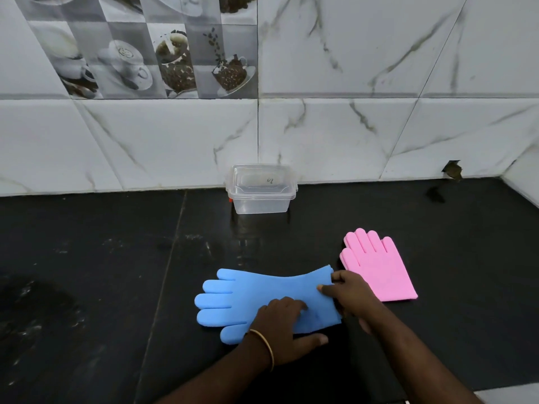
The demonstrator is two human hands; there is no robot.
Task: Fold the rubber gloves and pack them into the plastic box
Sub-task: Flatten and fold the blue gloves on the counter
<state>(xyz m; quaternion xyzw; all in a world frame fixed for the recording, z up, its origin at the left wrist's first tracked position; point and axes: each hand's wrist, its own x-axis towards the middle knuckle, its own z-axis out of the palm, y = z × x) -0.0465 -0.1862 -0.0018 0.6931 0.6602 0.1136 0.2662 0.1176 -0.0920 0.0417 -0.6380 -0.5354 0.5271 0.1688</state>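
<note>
- I see a black polished countertop point(87, 258) filling the lower half of the frame, backed by a white marble-look tiled wall point(350, 126); a band of grey tiles printed with coffee cups and beans point(163, 59) sits in the upper left
- A small hole in the wall point(452, 170) shows at the right, just above the counter edge
- The clear plastic box point(261, 189) stands at centre frame, against the foot of the wall, with its lid on; I cannot tell whether the lid is snapped down
- The blue rubber glove point(250, 295) lies flat on the counter in the lower centre, its fingers pointing toward the left of the frame and its cuff toward the right
- My left hand point(284, 330), with a thin gold bangle point(267, 346) at the wrist, rests palm-down on the lower edge of the blue glove near the cuff; its fingers lie close together on the rubber and the thumb sticks out to the right on the counter
- My right hand point(350, 295) is at the cuff end of the blue glove, thumb and fingertips pinching the cuff edge
- The pink rubber glove point(376, 266) lies flat to the right of centre, fingers pointing toward the wall, unfolded; its lower left edge is just beside my right hand, and whether they touch I cannot tell
- Both gloves lie well apart from the box, nearer the bottom of the frame
</note>
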